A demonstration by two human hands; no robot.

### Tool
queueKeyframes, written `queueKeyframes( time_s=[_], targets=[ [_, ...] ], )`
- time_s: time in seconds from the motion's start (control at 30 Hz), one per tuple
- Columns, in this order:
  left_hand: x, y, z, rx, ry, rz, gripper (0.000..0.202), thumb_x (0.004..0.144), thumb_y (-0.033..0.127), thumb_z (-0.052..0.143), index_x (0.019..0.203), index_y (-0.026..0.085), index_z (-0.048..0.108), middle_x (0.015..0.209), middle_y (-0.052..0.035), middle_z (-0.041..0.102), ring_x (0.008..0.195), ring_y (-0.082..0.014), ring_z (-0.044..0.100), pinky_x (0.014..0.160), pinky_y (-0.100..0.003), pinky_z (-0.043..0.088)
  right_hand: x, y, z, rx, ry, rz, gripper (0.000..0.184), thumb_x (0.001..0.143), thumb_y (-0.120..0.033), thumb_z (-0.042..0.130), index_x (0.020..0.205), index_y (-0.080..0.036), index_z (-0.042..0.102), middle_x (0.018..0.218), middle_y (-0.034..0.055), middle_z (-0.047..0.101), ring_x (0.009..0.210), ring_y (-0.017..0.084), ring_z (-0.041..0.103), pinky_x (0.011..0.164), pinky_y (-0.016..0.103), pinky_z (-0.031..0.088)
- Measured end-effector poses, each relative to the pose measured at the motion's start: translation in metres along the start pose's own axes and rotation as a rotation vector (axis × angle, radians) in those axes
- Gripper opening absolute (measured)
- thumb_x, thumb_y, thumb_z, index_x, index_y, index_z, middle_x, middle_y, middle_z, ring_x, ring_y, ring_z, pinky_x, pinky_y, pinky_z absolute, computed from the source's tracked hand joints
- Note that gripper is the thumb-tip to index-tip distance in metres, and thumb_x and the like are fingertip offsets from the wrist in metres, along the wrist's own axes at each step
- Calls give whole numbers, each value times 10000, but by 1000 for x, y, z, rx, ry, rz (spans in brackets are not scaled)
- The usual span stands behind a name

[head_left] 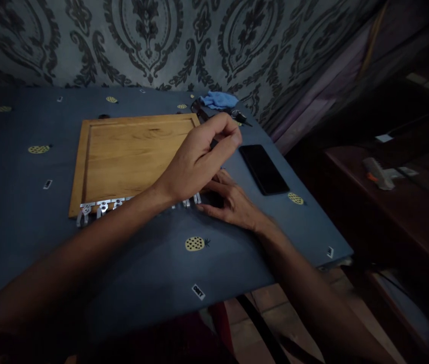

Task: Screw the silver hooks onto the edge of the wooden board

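A framed wooden board (131,156) lies flat on the table. Along its near edge runs a metal hook rail (102,206) with several silver hooks. My left hand (202,156) reaches across the board's right side, fingers curled in a pinch; a small dark patch shows between them, but I cannot make out what they hold. Below it, my right hand (233,205) is closed around the right end of the hook rail at the board's near right corner. My left hand and forearm hide the middle of the rail and part of the board.
A black phone (264,169) lies right of my hands. Behind it are a blue cloth (220,100) and a dark tool (241,118). The table (142,283) has a blue pineapple-print cover, and its right edge is close by. A patterned curtain (199,45) hangs behind.
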State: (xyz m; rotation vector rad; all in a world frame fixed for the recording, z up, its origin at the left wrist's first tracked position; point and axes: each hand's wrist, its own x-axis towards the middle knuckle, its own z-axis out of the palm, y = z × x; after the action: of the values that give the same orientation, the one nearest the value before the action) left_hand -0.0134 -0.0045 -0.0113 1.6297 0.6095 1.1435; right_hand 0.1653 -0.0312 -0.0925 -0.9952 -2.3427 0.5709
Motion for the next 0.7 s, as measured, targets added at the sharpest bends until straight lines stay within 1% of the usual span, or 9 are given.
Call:
queueKeyframes(
  time_s=[0.1,0.17,0.27,0.33,0.4,0.5,0.57,0.63,0.7],
  targets=[
    [4,0,5,-51,-29,-31,209,995,138,483,816,231,535,614,54,420,567,-121,421,594,-287,397,0,-1,0,8,2,6,384,948,-483,695,1186,-184,733,1259,150,655,1230,346,583,1064,559,480],
    [7,-2,7,-99,-16,-38,204,989,117,476,824,228,523,581,69,380,518,-106,369,525,-272,321,0,-2,-1,8,-5,10,380,952,-497,686,1180,-196,729,1259,143,660,1229,340,588,1066,556,480],
    [12,-4,8,-171,-19,-34,191,1015,172,478,835,221,521,514,91,324,465,-87,304,475,-259,237,1,-2,-1,-2,-10,13,396,957,-519,671,1194,-204,719,1243,135,676,1219,336,598,1064,553,482],
    [14,-5,6,-188,-91,-35,181,1033,234,483,859,217,533,503,95,309,456,-82,282,471,-260,235,1,-2,-1,-11,-7,16,407,956,-517,674,1200,-194,715,1227,137,689,1197,335,611,1055,550,489],
    [14,-6,2,-152,-157,-54,153,1033,277,496,903,219,550,518,89,329,463,-87,291,480,-271,282,1,-3,-1,-14,-7,22,409,951,-514,679,1203,-193,715,1224,138,694,1185,336,618,1047,551,496],
    [14,-4,-3,-34,-158,-80,112,1031,291,486,972,229,559,556,70,389,508,-122,395,551,-308,421,2,-3,-2,-10,-11,30,403,952,-510,677,1218,-210,712,1236,137,691,1210,342,611,1054,562,495],
    [14,-1,-6,102,-126,-44,122,1039,306,476,995,229,560,621,40,478,619,-157,523,679,-344,513,2,-3,-3,-11,-21,23,409,957,-513,667,1236,-218,707,1244,136,689,1225,345,606,1067,570,486],
    [14,4,-10,347,-88,17,158,1047,359,483,1007,229,563,715,4,569,741,-190,597,803,-380,535,2,-3,-3,-12,-33,8,421,959,-523,661,1247,-218,707,1252,139,689,1225,348,606,1076,575,478],
    [14,10,-13,640,-74,63,223,1039,438,510,1018,224,570,730,-10,592,748,-217,603,845,-418,521,3,-4,-4,-11,-32,-7,431,963,-522,659,1247,-203,713,1242,146,693,1226,355,607,1092,580,467]
  ],
)
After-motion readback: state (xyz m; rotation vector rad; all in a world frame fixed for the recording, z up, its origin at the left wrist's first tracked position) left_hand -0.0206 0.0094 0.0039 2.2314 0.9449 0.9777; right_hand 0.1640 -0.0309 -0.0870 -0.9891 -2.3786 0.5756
